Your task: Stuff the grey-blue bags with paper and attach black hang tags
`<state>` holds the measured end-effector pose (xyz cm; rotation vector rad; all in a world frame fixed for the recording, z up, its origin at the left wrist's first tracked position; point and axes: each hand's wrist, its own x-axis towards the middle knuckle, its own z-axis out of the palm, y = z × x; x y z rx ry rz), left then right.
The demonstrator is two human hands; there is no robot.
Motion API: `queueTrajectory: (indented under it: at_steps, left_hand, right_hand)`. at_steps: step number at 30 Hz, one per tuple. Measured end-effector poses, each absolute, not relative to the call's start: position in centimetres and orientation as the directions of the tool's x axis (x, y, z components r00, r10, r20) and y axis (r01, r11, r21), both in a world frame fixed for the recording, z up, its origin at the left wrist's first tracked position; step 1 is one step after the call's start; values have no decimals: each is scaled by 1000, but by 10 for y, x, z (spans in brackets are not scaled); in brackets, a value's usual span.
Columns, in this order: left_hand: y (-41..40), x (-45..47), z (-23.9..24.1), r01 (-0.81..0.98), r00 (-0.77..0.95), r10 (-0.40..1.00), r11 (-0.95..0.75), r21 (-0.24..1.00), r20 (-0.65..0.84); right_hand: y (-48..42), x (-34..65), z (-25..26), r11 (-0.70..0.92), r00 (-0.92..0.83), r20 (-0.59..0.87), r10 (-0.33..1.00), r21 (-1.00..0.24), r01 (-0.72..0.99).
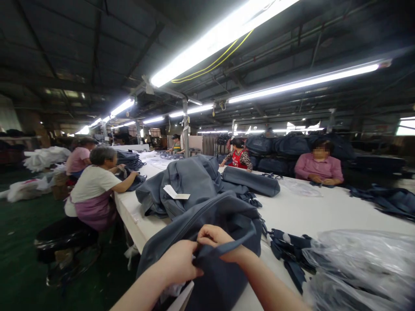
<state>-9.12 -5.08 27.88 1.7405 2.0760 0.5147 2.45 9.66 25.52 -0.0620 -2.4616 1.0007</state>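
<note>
A large dark blue-grey fabric bag lies before me on the table, its near end hanging over the front edge. My left hand is closed on the bag's fabric, its fingertips close to those of the other hand. With bent, pinching fingers, my right hand grips a fabric strap of the bag, which passes across its wrist. What lies right between the fingertips is hidden. Beyond stands a pile of more blue-grey bags with a white tag on it. White paper shows below my left hand.
The white table runs far back. Clear plastic bags and bundled dark straps lie at right. A rolled blue-grey piece rests behind. Several people work around the table, one on a black stool at left.
</note>
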Motion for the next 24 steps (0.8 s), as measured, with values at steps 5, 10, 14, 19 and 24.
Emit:
queueTrajectory:
  at_steps: [5,10,14,19,24]
  left_hand:
    - [-49,-86,278,833,-251,968,215,509,2]
    - [-48,-87,276,739,-191,981,160,655,-25]
    - [-43,-93,274,733,-135,988,147,664,-70]
    - [-37,-102,273,830,-170,970,235,506,-172]
    - [-37,-111,271,880,-160,971,222,420,-179]
  right_hand:
    - [100,21,231,456,-865,386,320,-863,-217]
    - [100,20,220,631,-797,531,289,-732,-259]
    - [105,20,217,693,-805,554,214,-666,-275]
    - [111,25,205,769,-835,537,114,-581,-268]
    - [109,32,203,909,-887,437,149,-413,-50]
